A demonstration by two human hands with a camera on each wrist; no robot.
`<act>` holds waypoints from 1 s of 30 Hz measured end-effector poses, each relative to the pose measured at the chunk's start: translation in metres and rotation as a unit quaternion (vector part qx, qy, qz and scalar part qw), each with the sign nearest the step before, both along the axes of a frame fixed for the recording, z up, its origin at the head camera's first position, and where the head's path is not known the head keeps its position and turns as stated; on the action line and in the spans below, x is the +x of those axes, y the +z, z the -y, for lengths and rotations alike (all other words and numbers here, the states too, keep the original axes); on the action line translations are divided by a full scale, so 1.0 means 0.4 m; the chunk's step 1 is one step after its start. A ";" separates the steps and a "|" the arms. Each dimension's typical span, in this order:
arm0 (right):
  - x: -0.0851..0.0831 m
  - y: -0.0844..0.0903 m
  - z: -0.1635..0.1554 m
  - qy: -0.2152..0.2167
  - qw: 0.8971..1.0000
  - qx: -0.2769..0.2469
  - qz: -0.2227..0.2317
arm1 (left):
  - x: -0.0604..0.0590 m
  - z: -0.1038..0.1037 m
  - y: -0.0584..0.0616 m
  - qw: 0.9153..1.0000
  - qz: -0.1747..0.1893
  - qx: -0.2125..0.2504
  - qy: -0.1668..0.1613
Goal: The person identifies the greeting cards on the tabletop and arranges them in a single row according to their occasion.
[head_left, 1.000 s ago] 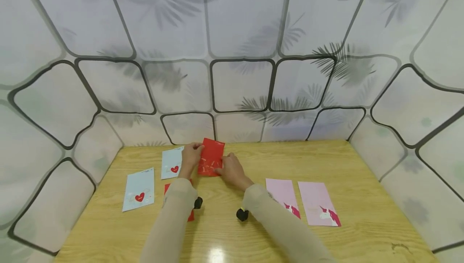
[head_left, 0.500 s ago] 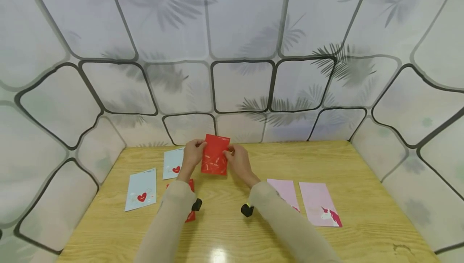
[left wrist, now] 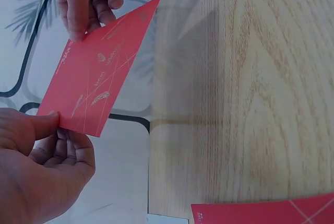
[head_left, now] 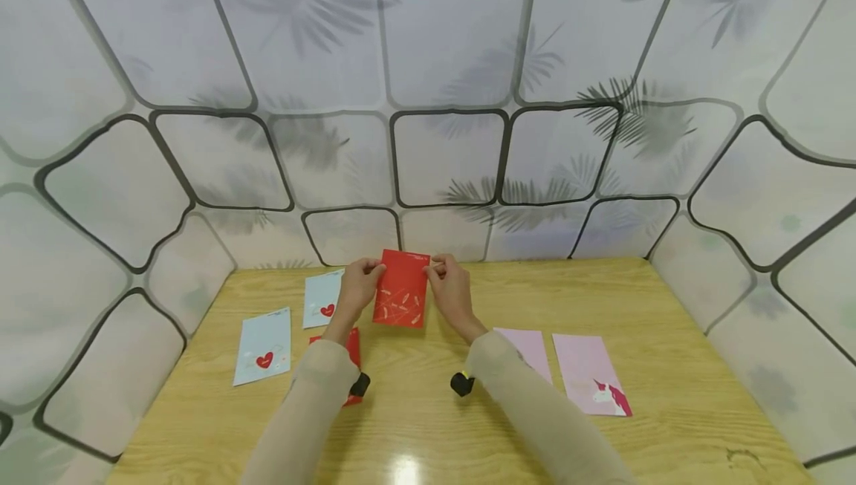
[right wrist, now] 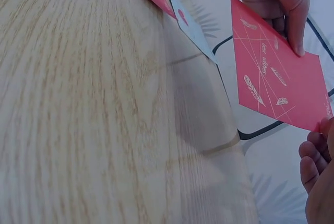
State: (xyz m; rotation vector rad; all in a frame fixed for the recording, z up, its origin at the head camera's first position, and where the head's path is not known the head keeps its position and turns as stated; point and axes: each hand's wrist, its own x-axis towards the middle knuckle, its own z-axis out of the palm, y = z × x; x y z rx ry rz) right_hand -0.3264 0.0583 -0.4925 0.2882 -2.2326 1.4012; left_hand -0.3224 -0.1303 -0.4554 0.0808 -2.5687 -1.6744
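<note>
Red envelope now lifted off surface, upright; L hand & R hand pinch its top corners.

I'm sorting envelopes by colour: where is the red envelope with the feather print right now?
In the head view the red feather-print envelope is held upright above the table's far edge, between the left hand and right hand, right of the blue heart envelope.
</note>
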 end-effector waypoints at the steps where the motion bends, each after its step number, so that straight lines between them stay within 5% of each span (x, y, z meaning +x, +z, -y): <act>1: 0.001 0.002 -0.002 0.001 1.000 -0.001 -0.007 | 0.002 -0.001 0.002 1.000 -0.002 -0.003 -0.001; 15: 0.010 0.034 -0.033 0.010 0.998 -0.041 -0.048 | 0.026 -0.018 0.030 1.000 -0.007 0.007 -0.015; 30: 0.046 0.082 -0.085 0.031 0.995 -0.093 0.029 | 0.070 -0.044 0.055 0.998 -0.024 0.017 -0.050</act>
